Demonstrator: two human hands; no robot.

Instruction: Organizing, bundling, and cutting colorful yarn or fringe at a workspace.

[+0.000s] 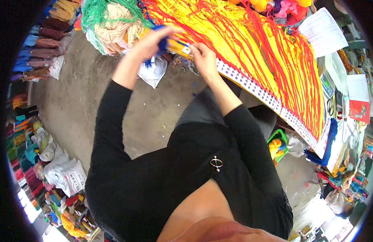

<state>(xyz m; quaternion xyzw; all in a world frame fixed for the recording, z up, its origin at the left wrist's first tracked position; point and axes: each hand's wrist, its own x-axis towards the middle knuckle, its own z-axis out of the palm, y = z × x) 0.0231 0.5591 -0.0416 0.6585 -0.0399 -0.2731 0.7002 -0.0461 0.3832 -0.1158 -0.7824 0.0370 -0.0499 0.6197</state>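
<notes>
At the near left end of the table, my left hand [151, 43] is slightly blurred, with its fingers reaching right. A bundle of blue yarn [163, 45] lies in its grasp, and loose ends hang below the palm. From the bundle a blue strand runs right to my right hand [205, 59], whose thumb and fingers are pinched on it beside the table edge. A small white patch [186, 49] shows near those fingertips. Long red and yellow yarn strands [251, 52] cover the tabletop, beyond a white strip with rows of dark dots [251, 80] along the near edge.
Green and cream yarn [118, 24] is heaped at the table's left end, above a white bag [153, 72]. A digital scale [327, 86] and paper sheets [323, 32] lie on the right. Coloured yarn hanks [47, 43] line the left side. A green basket [278, 146] stands below the table.
</notes>
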